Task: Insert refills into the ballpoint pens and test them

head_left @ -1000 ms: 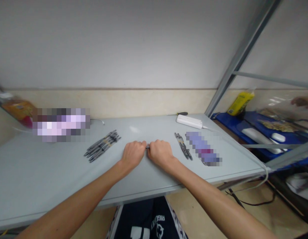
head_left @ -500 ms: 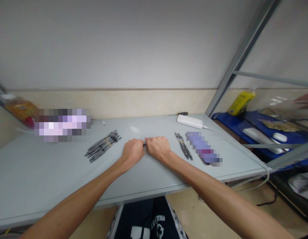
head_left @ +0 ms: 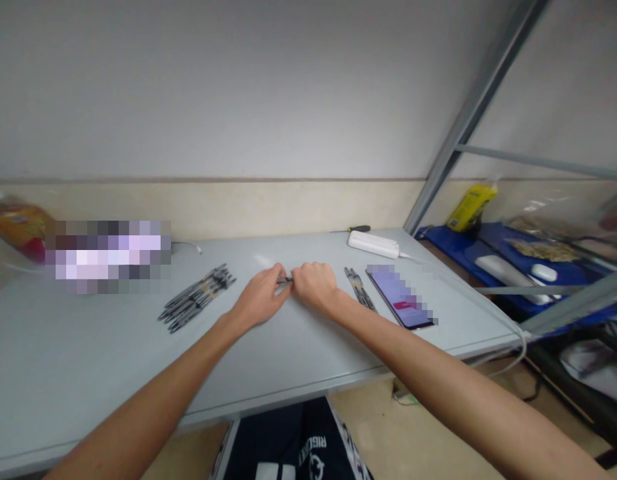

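Between my two hands, above the middle of the desk, is a dark pen [head_left: 284, 281], with only a short stretch of it showing. My left hand [head_left: 261, 295] is closed on one end, thumb and fingers pinching it. Closed round the other end is my right hand [head_left: 315, 285], its knuckles up and its fingertips hidden. Left of my hands lies a slanted row of several grey and black pens [head_left: 197, 299]. A smaller group of similar pens [head_left: 359, 288] lies just right of my right hand, partly covered by my forearm.
A phone [head_left: 399, 300] lies right of the smaller pen group. Behind it are a white power strip [head_left: 373, 244] with a cable and a screwdriver [head_left: 359, 229]. A pixelated object [head_left: 111, 257] and an orange bottle [head_left: 18, 223] are at left. A metal post [head_left: 468, 127] rises at right.
My left hand has loosened from a fist into a pinch, so more of the pen shows. The view has shifted slightly; both pen groups stay in place on the desk.
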Motion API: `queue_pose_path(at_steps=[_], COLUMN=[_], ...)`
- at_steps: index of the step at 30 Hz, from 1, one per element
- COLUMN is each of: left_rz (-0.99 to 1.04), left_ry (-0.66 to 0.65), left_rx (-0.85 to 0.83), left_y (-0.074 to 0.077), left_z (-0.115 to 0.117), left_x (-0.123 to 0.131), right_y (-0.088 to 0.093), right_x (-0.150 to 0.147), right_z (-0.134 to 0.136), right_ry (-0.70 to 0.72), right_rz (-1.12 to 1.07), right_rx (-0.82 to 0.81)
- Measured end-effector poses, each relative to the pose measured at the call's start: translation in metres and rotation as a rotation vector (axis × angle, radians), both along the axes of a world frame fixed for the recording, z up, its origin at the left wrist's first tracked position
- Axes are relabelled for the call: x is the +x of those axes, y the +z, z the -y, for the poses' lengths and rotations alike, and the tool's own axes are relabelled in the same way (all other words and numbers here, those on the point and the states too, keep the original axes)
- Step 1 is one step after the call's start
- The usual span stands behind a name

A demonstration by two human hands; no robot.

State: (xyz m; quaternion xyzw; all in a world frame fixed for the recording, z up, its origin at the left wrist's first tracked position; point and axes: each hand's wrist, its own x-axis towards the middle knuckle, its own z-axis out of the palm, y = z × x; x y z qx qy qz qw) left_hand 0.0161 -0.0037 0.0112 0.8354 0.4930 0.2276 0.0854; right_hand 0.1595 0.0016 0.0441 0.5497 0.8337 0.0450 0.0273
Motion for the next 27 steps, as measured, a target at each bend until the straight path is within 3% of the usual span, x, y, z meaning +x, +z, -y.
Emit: queue_pose_path(at_steps=[3,5,8,11,13,16,20,27], left_rz=[-0.043,-0.087,-0.001,0.222,0.358,0.458,0.360,0.296], left_ry=[-0.119,-0.097,-0.019,-0.024,-0.034,-0.072,-0.083,0.004], left_rx=[0.158,0.163,0.023,-0.234,-0.309,-0.169,0.029,0.044], left_y=[-0.002,-0.001,0.001,0.002,0.002,0.000,-0.002,-0.006], left_z=[0.000,-0.001,-0.003,-0.003,-0.003,-0.003,-0.002,-0.001], left_x=[-0.002,-0.001,0.002,0.003,0.001,-0.002,-0.003,0.002], right_y=[-0.002,-0.002,-0.003,-0.003,-0.003,0.000,0.000,-0.008], right_x=[0.005,0.007,0.008,0.009,0.011,0.014,0.017,0.016], right_z=[-0.002,-0.002,0.001,0.003,0.004,0.003,0.003,0.004], right_ry=[-0.046,-0.028,0.010,0.045,0.011,-0.094,-0.130,-0.116], right_rz=[-0.034,-0.037,-0.033,-0.031,-0.031,-0.031,-0.040,-0.041], right_rx=[0.007,0.025,0.081,0.108,0.110,0.077,0.017,0.084])
